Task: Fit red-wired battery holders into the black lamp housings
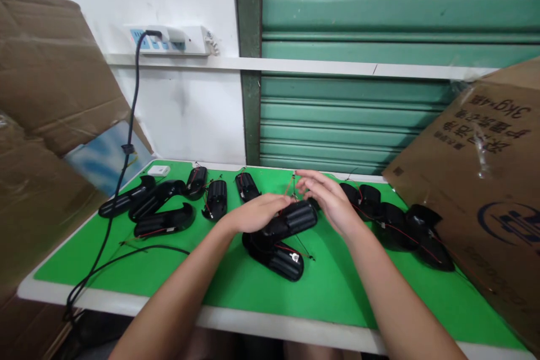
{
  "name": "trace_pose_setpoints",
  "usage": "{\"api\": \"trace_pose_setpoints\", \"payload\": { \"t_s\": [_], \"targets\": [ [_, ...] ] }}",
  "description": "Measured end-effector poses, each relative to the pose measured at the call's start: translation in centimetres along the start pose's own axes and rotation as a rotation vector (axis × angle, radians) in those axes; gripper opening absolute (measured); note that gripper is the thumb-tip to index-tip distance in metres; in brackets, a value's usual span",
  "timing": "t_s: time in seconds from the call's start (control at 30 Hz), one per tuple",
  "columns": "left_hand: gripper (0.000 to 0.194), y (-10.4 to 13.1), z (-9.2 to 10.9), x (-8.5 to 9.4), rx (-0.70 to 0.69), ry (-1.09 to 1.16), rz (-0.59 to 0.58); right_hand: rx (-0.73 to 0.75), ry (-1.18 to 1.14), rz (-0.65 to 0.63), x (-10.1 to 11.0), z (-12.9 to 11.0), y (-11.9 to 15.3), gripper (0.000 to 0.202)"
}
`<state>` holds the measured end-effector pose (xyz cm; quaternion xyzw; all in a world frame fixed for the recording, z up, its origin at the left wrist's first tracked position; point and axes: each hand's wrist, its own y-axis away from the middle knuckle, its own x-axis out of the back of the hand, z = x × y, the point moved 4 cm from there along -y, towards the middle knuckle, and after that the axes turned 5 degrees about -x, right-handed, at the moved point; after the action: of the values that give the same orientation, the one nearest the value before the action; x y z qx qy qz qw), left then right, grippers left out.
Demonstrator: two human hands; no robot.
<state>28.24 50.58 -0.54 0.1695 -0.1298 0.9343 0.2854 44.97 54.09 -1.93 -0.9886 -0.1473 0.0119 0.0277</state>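
My left hand (260, 211) is closed on a curved black plastic shell (293, 220) with ribbed hollows, held just above the green table. Thin red and dark wires (292, 184) rise from this shell. My right hand (324, 194) is beside its far end, with its index fingertip at the top of the wires; the fingers look bent around them. Below lies a second black shell (280, 259), with a red wire along it and a small shiny metal piece (294, 257) at its end. The left fingers are partly hidden behind the held shell.
Several similar black shells with wires lie on the left (162, 221) and right (392, 225) of the green mat (337, 292). A black cable (134, 101) runs from a wall socket strip (169, 39) across the left side. Cardboard boxes (472, 191) flank the table.
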Motion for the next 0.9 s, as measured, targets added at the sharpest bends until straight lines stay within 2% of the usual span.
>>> {"api": "trace_pose_setpoints", "payload": {
  "t_s": [0.13, 0.33, 0.4, 0.43, 0.5, 0.57, 0.6, 0.63, 0.7, 0.77, 0.9],
  "targets": [
    [0.045, 0.6, 0.2, -0.9, 0.041, 0.030, -0.172, -0.039, -0.042, -0.112, -0.4, -0.5, 0.4, 0.041],
    [0.045, 1.0, 0.1, -1.4, 0.121, 0.136, -0.297, -0.025, 0.013, -0.103, -1.1, -0.4, 0.4, 0.041],
    [0.041, 0.7, 0.0, -1.0, 0.096, 0.097, -0.230, 0.010, 0.086, -0.050, -1.0, -0.2, 0.2, 0.047],
    [0.038, 0.5, -0.1, -0.7, 0.076, 0.071, -0.158, 0.047, 0.127, 0.020, -0.8, -0.2, 0.3, 0.048],
    [0.035, 0.0, -0.6, 0.0, 0.065, 0.058, 0.022, 0.184, 0.236, 0.255, -0.3, -0.7, 0.7, 0.041],
    [0.037, -0.2, -1.3, 0.4, 0.113, 0.118, 0.179, 0.373, 0.391, 0.504, -0.1, -1.6, 1.7, 0.029],
    [0.038, -0.3, -1.8, 0.5, 0.149, 0.159, 0.246, 0.457, 0.470, 0.576, -0.4, -2.0, 2.2, 0.026],
    [0.040, -0.3, -2.2, 0.5, 0.182, 0.200, 0.304, 0.519, 0.534, 0.605, -0.9, -2.2, 2.6, 0.025],
    [0.043, -0.4, -2.7, 0.2, 0.214, 0.271, 0.372, 0.556, 0.598, 0.580, -1.9, -2.1, 3.0, 0.023],
    [0.046, -0.6, -2.8, -0.3, 0.190, 0.331, 0.379, 0.510, 0.590, 0.553, -2.5, -1.5, 2.8, 0.026],
    [0.048, -0.9, -2.0, -1.3, 0.074, 0.395, 0.359, 0.418, 0.553, 0.611, -2.6, -0.4, 2.3, 0.030]
  ]
}}
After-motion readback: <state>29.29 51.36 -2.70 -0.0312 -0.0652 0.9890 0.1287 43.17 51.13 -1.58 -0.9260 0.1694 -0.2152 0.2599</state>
